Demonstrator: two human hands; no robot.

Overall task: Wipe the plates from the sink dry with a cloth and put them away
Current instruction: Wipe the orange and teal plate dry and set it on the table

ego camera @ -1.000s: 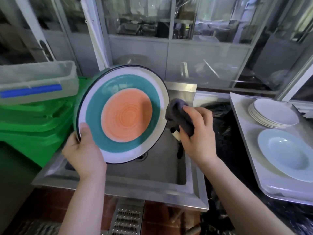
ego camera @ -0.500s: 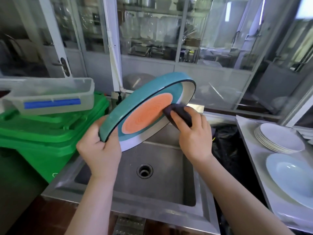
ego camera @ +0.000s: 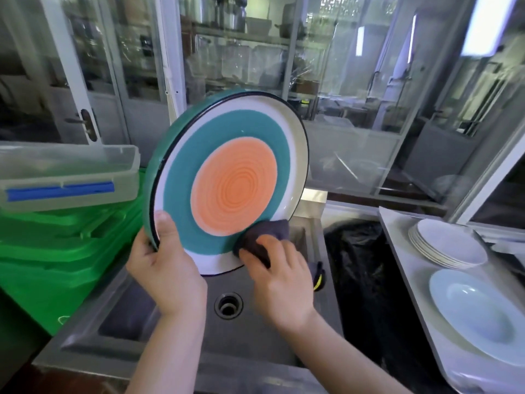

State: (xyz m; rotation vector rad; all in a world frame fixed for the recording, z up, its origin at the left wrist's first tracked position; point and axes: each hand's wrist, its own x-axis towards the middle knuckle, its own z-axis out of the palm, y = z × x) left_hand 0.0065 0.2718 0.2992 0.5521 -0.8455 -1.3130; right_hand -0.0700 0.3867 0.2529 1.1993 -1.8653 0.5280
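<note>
A large round plate with an orange centre, a teal ring, a white band and a dark rim stands nearly upright above the steel sink, its face turned to me. My left hand grips its lower left rim, thumb on the face. My right hand holds a dark grey cloth and presses it on the plate's lower right edge. The sink basin below shows only its drain.
A steel tray at the right carries a stack of white plates and a pale blue deep plate. Green bins with a clear plastic box on top stand left. A black bag lies between sink and tray. Glass cabinets stand behind.
The plate has tipped from a flat tilt back to upright, facing me. My right hand with the cloth has moved from the plate's upper right down to its lower right edge.
</note>
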